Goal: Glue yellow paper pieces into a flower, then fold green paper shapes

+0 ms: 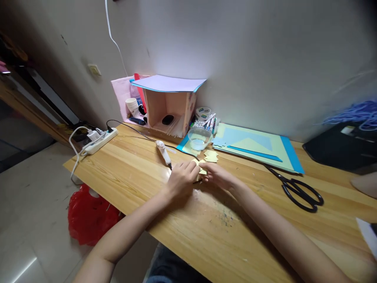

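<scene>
Just in front of me over the wooden table (141,169), my left hand (183,177) and my right hand (218,175) meet around a small pale-yellow piece of paper (203,169). Both hands are closed, fingers bent and pinching the paper; its lower part is hidden behind them. More small yellow paper pieces (211,156) lie in a loose pile right behind my hands. A white hot glue gun (163,152) rests to the left of my left hand, its black cord running off across the table.
A cardboard box house (167,104) with a lilac paper roof stands by the wall. Around it are a clear plastic bowl (200,138), markers (211,122), and a white power strip (101,141). Coloured paper sheets (259,147) and black scissors (297,190) lie right; another person's arm (365,184) shows there.
</scene>
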Available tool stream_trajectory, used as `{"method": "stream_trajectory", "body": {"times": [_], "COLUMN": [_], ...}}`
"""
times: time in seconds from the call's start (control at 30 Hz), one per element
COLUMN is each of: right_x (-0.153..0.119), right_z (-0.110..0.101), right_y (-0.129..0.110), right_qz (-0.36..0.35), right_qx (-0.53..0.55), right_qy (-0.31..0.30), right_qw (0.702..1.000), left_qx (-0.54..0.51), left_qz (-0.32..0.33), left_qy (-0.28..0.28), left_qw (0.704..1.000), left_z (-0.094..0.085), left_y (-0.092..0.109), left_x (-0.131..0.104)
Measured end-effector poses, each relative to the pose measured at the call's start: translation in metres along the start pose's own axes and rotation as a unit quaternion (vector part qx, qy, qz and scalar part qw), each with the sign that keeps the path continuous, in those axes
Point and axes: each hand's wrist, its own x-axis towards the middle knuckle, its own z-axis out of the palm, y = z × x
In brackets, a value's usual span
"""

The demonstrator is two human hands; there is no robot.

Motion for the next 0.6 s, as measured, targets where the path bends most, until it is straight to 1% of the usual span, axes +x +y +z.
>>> {"method": "stream_trajectory", "body": {"times": [0.07, 0.17, 0.23, 0.3, 0.37, 0.4, 0.47, 0.5, 0.53, 0.6], "right_x": [-0.007, -0.006, -0.002, 0.001, 0.003, 0.003, 0.003, 0.003, 0.003, 0.004], "right_z": [-0.012, -0.035, -0.053, -0.068, -0.078, -0.081, -0.081, -0.079, -0.077, -0.073], "right_y": [-0.001, 0.0, 0.001, 0.001, 0.001, 0.001, 0.001, 0.001, 0.002, 0.003], "right_qz": [-0.013, -0.044, -0.065, -0.087, -0.108, -0.114, -0.111, -0.106, -0.102, -0.102], "right_qx": [0.028, -0.007, -0.066, -0.127, -0.167, -0.177, -0.184, -0.184, -0.184, -0.183], "right_qy": [0.013, 0.038, 0.063, 0.073, 0.062, 0.048, 0.005, -0.02, -0.04, -0.058], "right_qw": [0.999, 0.998, 0.994, 0.985, 0.978, 0.976, 0.977, 0.977, 0.977, 0.976], "left_qx": [-0.025, -0.111, -0.194, -0.279, -0.355, -0.4, -0.494, -0.532, -0.56, -0.591], "left_qz": [0.004, -0.046, -0.086, -0.124, -0.185, -0.224, -0.291, -0.303, -0.306, -0.309], "left_qy": [-0.001, -0.002, 0.005, 0.021, 0.028, 0.022, -0.009, -0.031, -0.05, -0.078], "left_qw": [1.0, 0.993, 0.977, 0.952, 0.916, 0.888, 0.819, 0.79, 0.768, 0.741], "left_z": [0.009, 0.018, 0.025, 0.034, 0.045, 0.051, 0.061, 0.064, 0.067, 0.068], "left_y": [0.011, 0.021, 0.021, 0.019, 0.014, 0.012, 0.008, 0.007, 0.005, 0.003], "left_x": [0.014, 0.027, 0.03, 0.029, 0.026, 0.025, 0.024, 0.025, 0.025, 0.026]}}
